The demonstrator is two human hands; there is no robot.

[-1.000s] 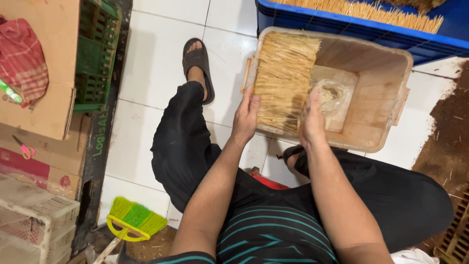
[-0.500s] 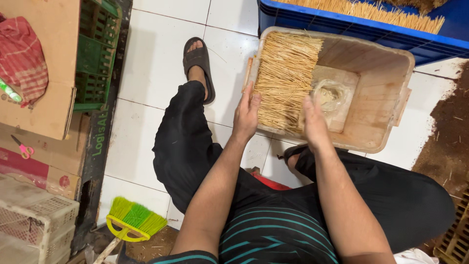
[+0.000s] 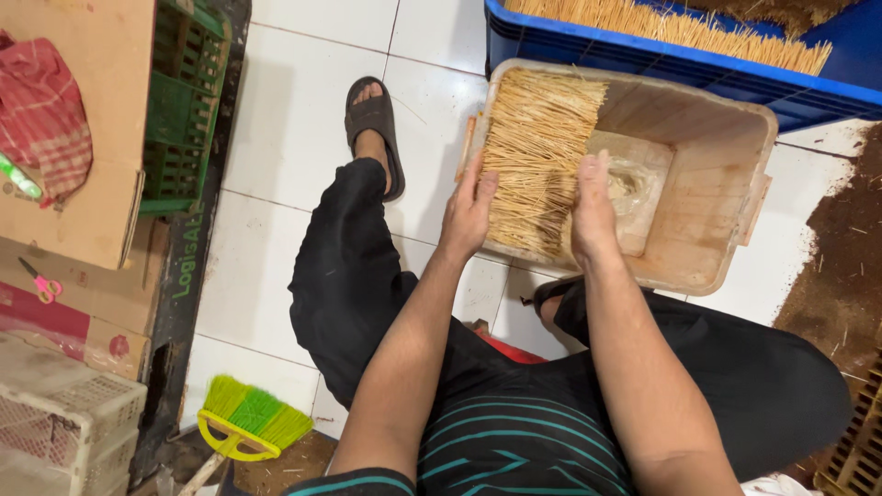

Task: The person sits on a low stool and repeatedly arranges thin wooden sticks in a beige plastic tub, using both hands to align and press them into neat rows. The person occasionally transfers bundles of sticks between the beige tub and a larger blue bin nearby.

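A pile of thin pale sticks (image 3: 537,156) lies along the left side of a beige plastic tub (image 3: 717,184) on the white tiled floor. My left hand (image 3: 470,213) presses flat against the near left edge of the pile, fingers straight. My right hand (image 3: 593,209) presses against the pile's right edge, fingers together. Both palms face each other with the sticks between them. A crumpled clear plastic bag (image 3: 634,179) lies on the tub's bottom just right of my right hand.
A blue crate (image 3: 643,50) holding more sticks stands behind the tub. Brown dust (image 3: 841,266) covers the floor at right. At left are a green crate (image 3: 179,101), cardboard boxes (image 3: 83,184), a red cloth (image 3: 41,110), scissors (image 3: 41,280), and a green and yellow broom (image 3: 243,422).
Both hands moved apart from the pile about half a second ago and have now closed in against its sides again, squaring the sticks. The view shifted slightly.
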